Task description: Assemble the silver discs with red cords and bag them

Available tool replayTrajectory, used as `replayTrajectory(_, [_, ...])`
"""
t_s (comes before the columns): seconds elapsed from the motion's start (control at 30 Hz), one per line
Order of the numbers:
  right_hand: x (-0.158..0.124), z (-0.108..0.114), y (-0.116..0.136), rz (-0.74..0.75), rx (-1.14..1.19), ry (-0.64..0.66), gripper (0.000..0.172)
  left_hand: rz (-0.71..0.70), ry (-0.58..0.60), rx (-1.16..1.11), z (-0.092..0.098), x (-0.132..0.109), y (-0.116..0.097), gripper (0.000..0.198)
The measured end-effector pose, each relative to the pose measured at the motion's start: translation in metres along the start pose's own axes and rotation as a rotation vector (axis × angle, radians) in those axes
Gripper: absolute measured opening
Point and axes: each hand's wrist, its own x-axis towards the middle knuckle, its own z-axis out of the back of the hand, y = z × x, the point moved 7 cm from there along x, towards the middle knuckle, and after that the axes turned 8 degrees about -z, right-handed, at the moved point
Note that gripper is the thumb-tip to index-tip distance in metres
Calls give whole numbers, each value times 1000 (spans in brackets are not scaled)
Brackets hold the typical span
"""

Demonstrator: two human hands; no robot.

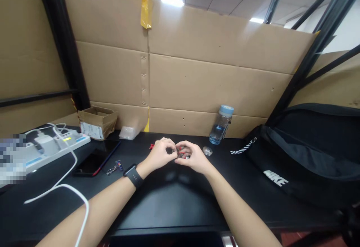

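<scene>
My left hand (163, 152), with a dark watch (133, 174) on its wrist, has thumb and fingers pinched together at the middle of the table. Its fingertips meet those of my right hand (195, 156), which is curled around a small shiny thing with red spots (181, 152). Fingers cover most of that thing, so its kind is unclear. Just right of my right hand lies a clear round plastic piece (207, 151). Behind my left hand a small red object (152, 146) shows in part. A small keychain (115, 167) rests left of the watch.
A water bottle (221, 124) stands near the cardboard wall (197, 85). At right sits a black backpack (309, 164). On the left are a phone (98, 157), an open carton (98, 122), a clear packet (128, 133) and a power strip (75, 142); a white cable (74, 189) crosses my left forearm.
</scene>
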Motion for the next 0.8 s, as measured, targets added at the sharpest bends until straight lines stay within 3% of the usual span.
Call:
replayTrajectory(0.17, [3, 1, -8, -26, -37, -21, 54, 1, 21, 115, 5, 0, -1, 6])
replayTrajectory(0.27, [4, 15, -7, 4, -144, -79, 49, -14, 40, 224, 10, 1, 3, 5])
replayTrajectory(0.37, [4, 43, -11, 22, -344, -175, 43, -36, 106, 302, 15, 0, 15, 8])
replayTrajectory(0.53, [-6, 114, -36, -132, -667, -421, 42, -44, 374, 366, 14, -9, 45, 10])
replayTrajectory(0.67, [-14, 143, -62, -317, -726, -376, 40, 32, 421, 442, 21, -13, 60, 8])
replayTrajectory(0.8, [-15, 147, -79, -385, -716, -315, 39, 118, 453, 544, 28, -14, 64, 6])
